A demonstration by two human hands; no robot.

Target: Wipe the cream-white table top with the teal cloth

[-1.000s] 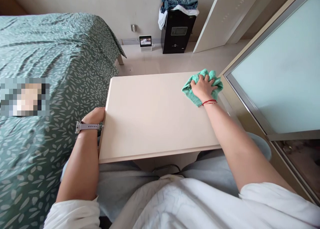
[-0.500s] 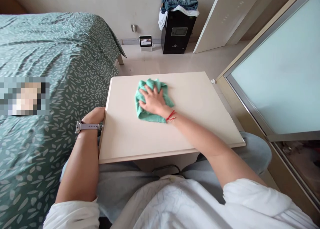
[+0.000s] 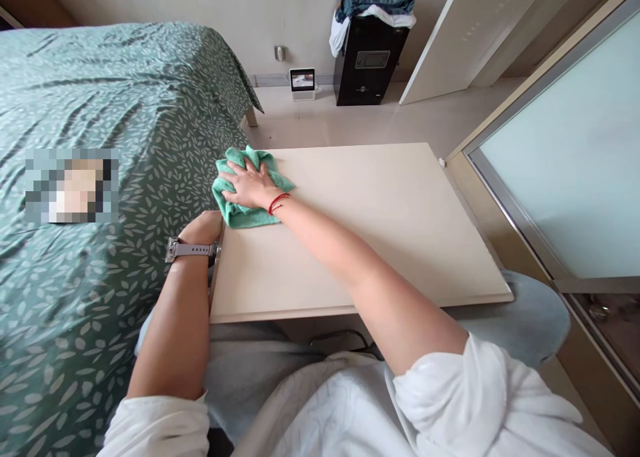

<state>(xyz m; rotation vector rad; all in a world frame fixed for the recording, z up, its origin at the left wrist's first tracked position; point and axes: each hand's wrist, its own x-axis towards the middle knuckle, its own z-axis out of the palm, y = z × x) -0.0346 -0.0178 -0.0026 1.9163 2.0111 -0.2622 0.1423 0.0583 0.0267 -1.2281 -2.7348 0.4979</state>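
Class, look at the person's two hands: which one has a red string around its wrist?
The right hand, pressed on the green cloth; its wrist has the red string, while the left hand wears a grey-strapped watch.

Tabletop (image 3: 390, 224) passable right of right hand (image 3: 249, 186) — bed (image 3: 125, 110) blocks left.

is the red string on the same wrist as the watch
No, the red string is on the right wrist, whose hand rests on the green towel, and the watch is on the left wrist.
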